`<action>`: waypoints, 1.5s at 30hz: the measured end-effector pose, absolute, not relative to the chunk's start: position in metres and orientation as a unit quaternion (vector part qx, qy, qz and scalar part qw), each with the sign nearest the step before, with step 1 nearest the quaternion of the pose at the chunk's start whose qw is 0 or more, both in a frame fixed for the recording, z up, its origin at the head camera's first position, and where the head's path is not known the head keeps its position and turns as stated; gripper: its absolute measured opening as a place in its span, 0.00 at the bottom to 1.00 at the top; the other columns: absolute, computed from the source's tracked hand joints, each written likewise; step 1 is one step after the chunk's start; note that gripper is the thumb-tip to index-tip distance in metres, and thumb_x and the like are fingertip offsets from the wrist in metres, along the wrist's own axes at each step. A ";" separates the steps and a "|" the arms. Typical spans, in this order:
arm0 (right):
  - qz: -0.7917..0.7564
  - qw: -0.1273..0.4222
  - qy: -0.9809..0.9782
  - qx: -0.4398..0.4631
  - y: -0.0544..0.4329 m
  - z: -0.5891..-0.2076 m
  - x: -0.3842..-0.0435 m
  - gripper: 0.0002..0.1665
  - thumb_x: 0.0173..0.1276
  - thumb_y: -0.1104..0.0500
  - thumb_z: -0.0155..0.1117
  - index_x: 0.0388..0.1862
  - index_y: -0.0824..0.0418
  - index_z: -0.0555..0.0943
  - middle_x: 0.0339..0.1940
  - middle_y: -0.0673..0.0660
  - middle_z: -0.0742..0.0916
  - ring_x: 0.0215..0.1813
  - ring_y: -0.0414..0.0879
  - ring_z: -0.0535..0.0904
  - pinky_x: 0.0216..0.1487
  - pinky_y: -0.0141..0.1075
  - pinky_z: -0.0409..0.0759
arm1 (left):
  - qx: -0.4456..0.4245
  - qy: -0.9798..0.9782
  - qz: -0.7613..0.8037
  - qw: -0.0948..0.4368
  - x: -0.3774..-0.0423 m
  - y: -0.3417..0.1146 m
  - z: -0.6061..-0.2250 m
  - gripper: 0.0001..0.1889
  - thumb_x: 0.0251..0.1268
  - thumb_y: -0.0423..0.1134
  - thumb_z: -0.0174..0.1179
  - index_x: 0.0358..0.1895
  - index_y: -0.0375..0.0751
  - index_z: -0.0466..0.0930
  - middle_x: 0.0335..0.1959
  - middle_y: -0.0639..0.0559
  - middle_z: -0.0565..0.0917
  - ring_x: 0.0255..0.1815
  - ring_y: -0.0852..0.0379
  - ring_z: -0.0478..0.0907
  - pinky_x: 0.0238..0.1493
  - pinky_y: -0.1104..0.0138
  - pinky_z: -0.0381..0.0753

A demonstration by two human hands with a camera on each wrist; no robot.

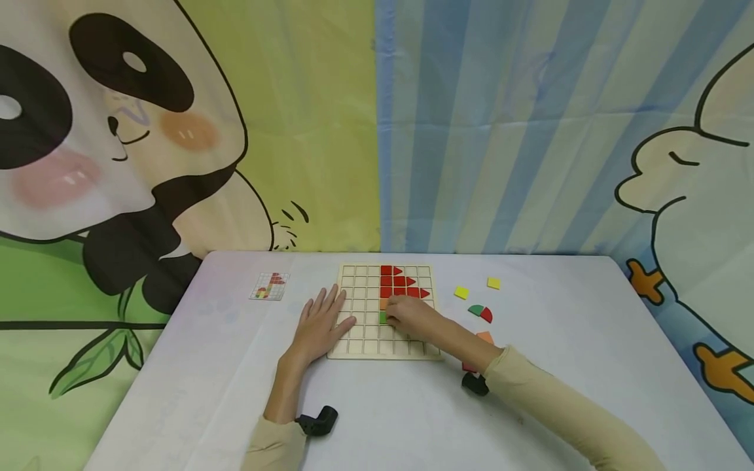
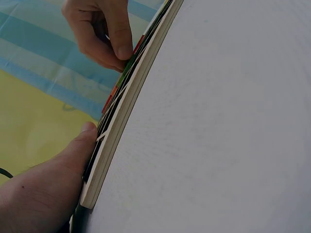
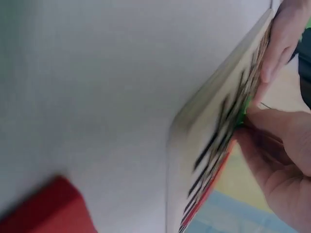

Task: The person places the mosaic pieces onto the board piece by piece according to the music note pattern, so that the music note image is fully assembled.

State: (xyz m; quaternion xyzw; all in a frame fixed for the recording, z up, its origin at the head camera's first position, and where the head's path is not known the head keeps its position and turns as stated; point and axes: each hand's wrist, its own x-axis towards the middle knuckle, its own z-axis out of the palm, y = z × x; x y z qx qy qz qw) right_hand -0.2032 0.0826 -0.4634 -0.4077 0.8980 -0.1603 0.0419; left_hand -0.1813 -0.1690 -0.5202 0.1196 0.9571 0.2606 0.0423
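The left hand lies palm down over the left edge of the wooden grid board, fingers straight and spread away from the body, thumb reaching out onto the grid. The right hand comes in over the board's right side, forearm slanting across the lower right corner, wrist low, fingers curled in, thumb and fingertips pinching a small green piece at the middle of the board. The board is pale, its edge smooth and squared, with thin raised strips dividing the face into square cells. Just above the green piece on the board sits an orange piece, partly hidden by the fingers; farther up, flat glossy red squares form three rows, each ending in a red triangle pointing right. Right of the board, two thin yellow squares lie apart on the white tabletop, with a green rounded piece touching a red one nearby. An orange piece and a red piece show beside the right forearm, near the board's lower right corner. Left of the board lies a card printed with a grid and coloured shapes.
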 end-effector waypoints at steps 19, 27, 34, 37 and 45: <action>-0.166 -0.027 0.874 -0.457 0.172 -0.471 -0.095 0.18 0.66 0.58 0.76 0.55 0.57 0.87 0.60 0.56 0.86 0.60 0.49 0.84 0.55 0.39 0.87 | 0.113 0.956 0.269 0.043 -0.180 -0.169 -0.517 0.41 0.79 0.59 0.52 0.84 0.41 0.52 0.87 0.42 0.47 0.88 0.39 0.38 0.84 0.41 0.36; -0.167 -0.016 0.901 -0.399 0.197 -0.466 -0.085 0.21 0.66 0.56 0.76 0.58 0.55 0.86 0.60 0.54 0.87 0.58 0.49 0.85 0.51 0.42 0.88 | 0.116 0.954 0.272 0.043 -0.180 -0.169 -0.519 0.41 0.78 0.59 0.51 0.84 0.41 0.52 0.87 0.43 0.47 0.87 0.39 0.38 0.83 0.40 0.35; -0.176 -0.033 0.922 -0.344 0.220 -0.458 -0.092 0.24 0.60 0.60 0.80 0.56 0.57 0.87 0.58 0.56 0.87 0.57 0.52 0.86 0.49 0.42 0.89 | 0.118 0.954 0.271 0.042 -0.181 -0.169 -0.519 0.41 0.78 0.60 0.51 0.84 0.41 0.52 0.87 0.43 0.47 0.88 0.40 0.37 0.84 0.41 0.35; -0.181 -0.054 0.927 -0.325 0.230 -0.458 -0.096 0.23 0.57 0.61 0.82 0.53 0.57 0.88 0.58 0.56 0.88 0.57 0.53 0.86 0.46 0.38 0.89 | 0.118 0.955 0.270 0.041 -0.181 -0.169 -0.520 0.41 0.78 0.60 0.51 0.84 0.41 0.52 0.87 0.43 0.47 0.88 0.40 0.37 0.84 0.41 0.35; -0.177 -0.120 0.931 -0.296 0.251 -0.469 -0.107 0.27 0.53 0.69 0.81 0.54 0.62 0.88 0.52 0.54 0.89 0.51 0.51 0.87 0.46 0.42 0.89 | 0.118 0.955 0.267 0.044 -0.181 -0.170 -0.520 0.41 0.78 0.61 0.51 0.84 0.42 0.51 0.87 0.44 0.46 0.88 0.40 0.37 0.84 0.41 0.35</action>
